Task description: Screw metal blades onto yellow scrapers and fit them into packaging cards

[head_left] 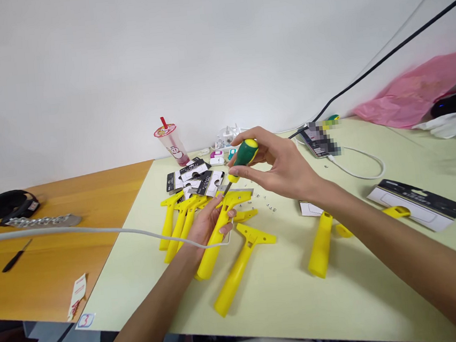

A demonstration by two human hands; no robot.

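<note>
My left hand (pixel 206 226) is closed around a yellow scraper (pixel 214 250), its handle slanting toward me and a metal blade (pixel 246 186) at its head. My right hand (pixel 282 166) grips a green and yellow screwdriver (pixel 245 153) between thumb and fingers. The screwdriver's shaft points down at the scraper head; whether its tip sits in a screw is too small to tell. Several more yellow scrapers (pixel 169 225) lie side by side left of my left hand. Another scraper (pixel 241 266), with no blade showing, lies just to the right. Small screws (pixel 271 207) are scattered beyond it.
Black-and-white packaging cards (pixel 208 182) lie behind the scrapers, near a drink cup (pixel 172 144). A white cable (pixel 137 229) crosses before my left forearm. More scraper handles (pixel 320 248) and a card (pixel 416 204) lie right, partly behind my right forearm. A phone (pixel 316 141) lies behind.
</note>
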